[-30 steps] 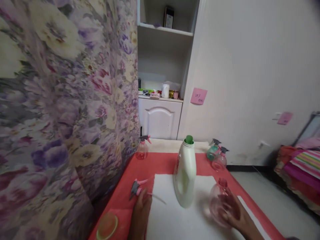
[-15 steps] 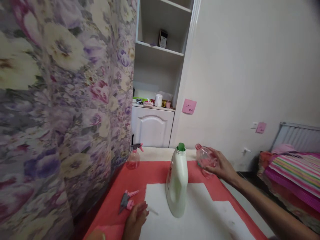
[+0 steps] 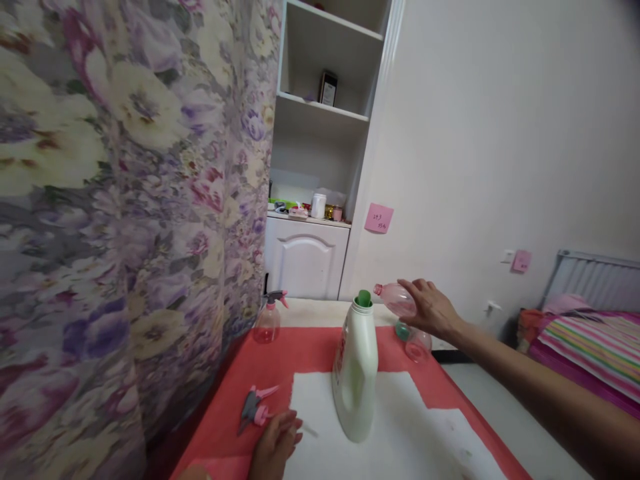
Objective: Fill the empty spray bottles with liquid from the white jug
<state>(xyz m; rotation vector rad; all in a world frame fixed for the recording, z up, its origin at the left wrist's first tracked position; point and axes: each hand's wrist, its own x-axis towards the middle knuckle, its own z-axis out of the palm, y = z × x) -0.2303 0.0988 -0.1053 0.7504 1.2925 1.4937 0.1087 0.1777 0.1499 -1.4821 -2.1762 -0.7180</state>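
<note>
My right hand (image 3: 433,309) is wrapped around a clear pink spray bottle (image 3: 397,299). The bottle is tipped on its side, its capless neck pointing left. That neck is close to the green spout (image 3: 364,299) in the mouth of a pale green jug (image 3: 357,380), with a small gap between them. The jug stands upright on white paper. On the table at lower left rests my left hand (image 3: 278,437), fingers loosely bent and apart. Beside it lies a grey and pink spray trigger (image 3: 254,410), whose thin tube runs partly hidden behind the fingers.
Another pink spray bottle (image 3: 269,323) with its trigger on stands at the back left of the red table cover (image 3: 310,347). A clear round object (image 3: 419,347) and a green cap (image 3: 402,330) are under my right hand. A floral curtain (image 3: 165,220) hangs along the left side.
My right hand has raised the pink bottle and moved it left, tipping its neck over towards the jug's spout. My left hand has stayed about where it was.
</note>
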